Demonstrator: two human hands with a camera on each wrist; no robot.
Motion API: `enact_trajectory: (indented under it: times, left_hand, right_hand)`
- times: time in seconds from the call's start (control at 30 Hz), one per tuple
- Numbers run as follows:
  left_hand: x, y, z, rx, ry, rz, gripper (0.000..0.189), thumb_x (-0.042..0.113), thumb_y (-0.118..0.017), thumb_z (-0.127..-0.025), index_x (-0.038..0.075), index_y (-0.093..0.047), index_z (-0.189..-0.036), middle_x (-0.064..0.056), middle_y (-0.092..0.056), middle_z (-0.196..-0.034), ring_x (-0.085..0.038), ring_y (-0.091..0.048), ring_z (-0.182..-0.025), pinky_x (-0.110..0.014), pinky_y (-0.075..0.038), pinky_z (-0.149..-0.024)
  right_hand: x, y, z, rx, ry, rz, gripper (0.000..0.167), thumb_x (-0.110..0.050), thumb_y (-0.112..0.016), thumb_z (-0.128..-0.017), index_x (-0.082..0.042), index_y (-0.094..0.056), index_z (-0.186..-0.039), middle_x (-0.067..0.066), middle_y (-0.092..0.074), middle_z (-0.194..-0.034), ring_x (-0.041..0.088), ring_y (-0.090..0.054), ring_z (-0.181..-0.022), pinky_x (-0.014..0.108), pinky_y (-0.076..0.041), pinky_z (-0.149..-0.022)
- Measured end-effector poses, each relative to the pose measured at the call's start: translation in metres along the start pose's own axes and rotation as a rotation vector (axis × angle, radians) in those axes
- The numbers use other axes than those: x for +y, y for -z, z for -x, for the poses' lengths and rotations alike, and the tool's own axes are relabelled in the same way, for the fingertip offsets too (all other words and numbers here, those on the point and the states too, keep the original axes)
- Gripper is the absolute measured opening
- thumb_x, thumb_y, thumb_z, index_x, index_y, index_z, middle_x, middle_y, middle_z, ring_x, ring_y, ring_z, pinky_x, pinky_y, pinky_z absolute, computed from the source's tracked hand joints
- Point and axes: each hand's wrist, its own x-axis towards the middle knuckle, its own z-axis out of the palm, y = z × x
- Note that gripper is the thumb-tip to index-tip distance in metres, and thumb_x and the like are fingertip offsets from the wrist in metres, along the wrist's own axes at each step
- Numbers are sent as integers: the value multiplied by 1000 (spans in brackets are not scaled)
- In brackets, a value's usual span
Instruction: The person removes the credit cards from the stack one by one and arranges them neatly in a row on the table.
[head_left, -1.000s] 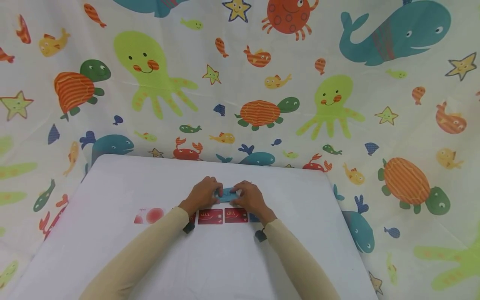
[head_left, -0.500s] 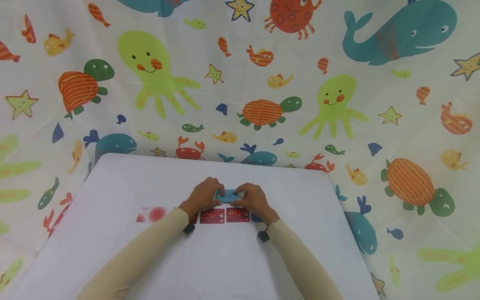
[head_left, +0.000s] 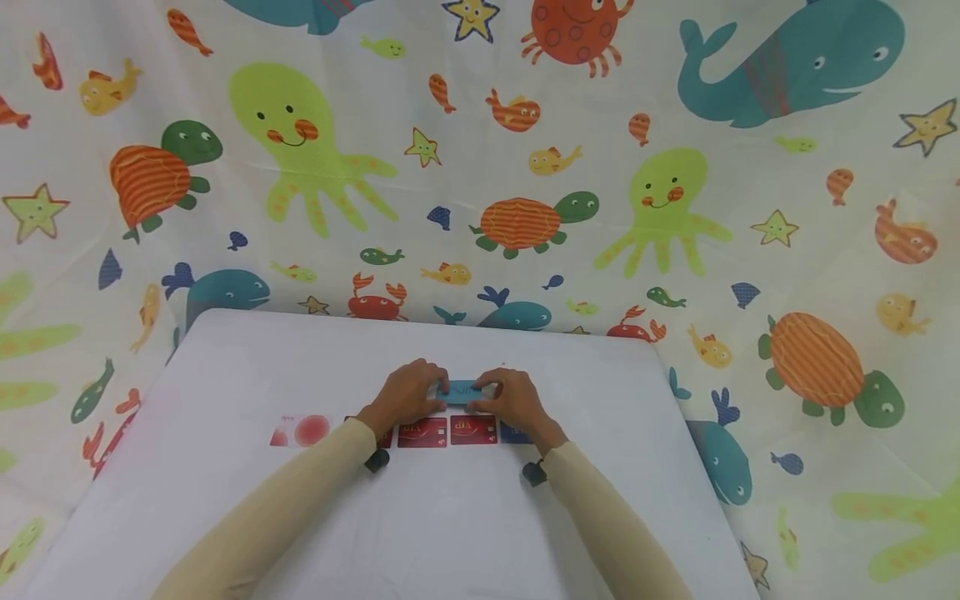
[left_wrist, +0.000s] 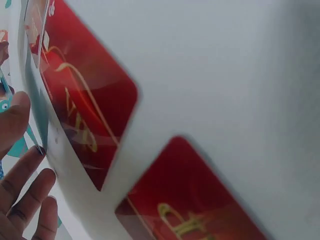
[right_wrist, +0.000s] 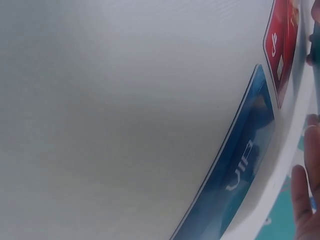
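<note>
A light blue card [head_left: 461,392] with dark lettering is pinched at its two ends between both hands. My left hand [head_left: 407,393] holds its left end with thumb and fingers; my right hand [head_left: 515,402] holds its right end. Just nearer to me lies a row of cards: a red VIP card [head_left: 422,433], a second red VIP card [head_left: 474,430] and a dark blue card [head_left: 513,434], partly covered by the right hand. In the left wrist view, the left hand's fingers [left_wrist: 32,192] show beyond the red cards. The right wrist view shows VIP on the dark blue card [right_wrist: 240,165].
A pale card with a red circle [head_left: 309,431] lies at the row's left end. Another red card [head_left: 386,438] is mostly hidden under the left wrist. A white table [head_left: 450,525] bears everything, with a sea-animal curtain [head_left: 450,183] behind its far edge.
The light blue card has shifted slightly right and its lettering shows more clearly. Both hands have moved a little right with it. The cards in the row have stayed put.
</note>
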Motion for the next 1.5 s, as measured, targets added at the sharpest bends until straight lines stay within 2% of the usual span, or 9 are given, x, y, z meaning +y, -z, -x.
enact_trajectory:
  times: [0.3,0.6,1.03,1.23,1.5]
  left_hand:
    - [6,-3,-1,42,-54,-8,30,37,-93,-83,24,-77,-104,-2,-74,-120,-20,-63,-109,-42,-59,-100]
    - [17,-1,1,35,-58,11,30,36,-91,-85,23,-77,-107,-3,-73,-123,-21,-65,-113,-43,-59,-103]
    - [26,-2,2,48,-96,15,29,36,-92,-84,24,-76,-105,-1,-72,-119,-19,-67,-111,-41,-60,-101]
    - [35,1,3,41,-106,23,27,34,-93,-84,24,-77,-104,-2,-73,-119,-20,-67,-113,-42,-60,-101]
    - [46,1,-1,39,-119,22,25,34,-92,-85,24,-79,-104,-3,-74,-121,-21,-67,-114,-42,-60,-102]
  right_hand:
    - [2,9,9,-15,30,-13,34,-40,-90,-86,-27,-82,-116,-5,-77,-128,14,-62,-87,26,-54,-77]
    - [6,18,17,6,61,1,35,-36,-91,-86,-24,-83,-118,0,-77,-130,14,-61,-84,25,-52,-73]
    - [8,26,27,22,67,41,39,-40,-90,-86,-24,-83,-120,-1,-77,-132,12,-61,-78,24,-52,-68]
    - [11,31,31,14,74,27,38,-39,-90,-86,-24,-82,-120,-2,-78,-128,12,-61,-84,25,-53,-72]
    - [21,38,39,43,87,-19,38,-36,-91,-85,-25,-82,-120,-3,-78,-127,11,-62,-88,24,-54,-74]
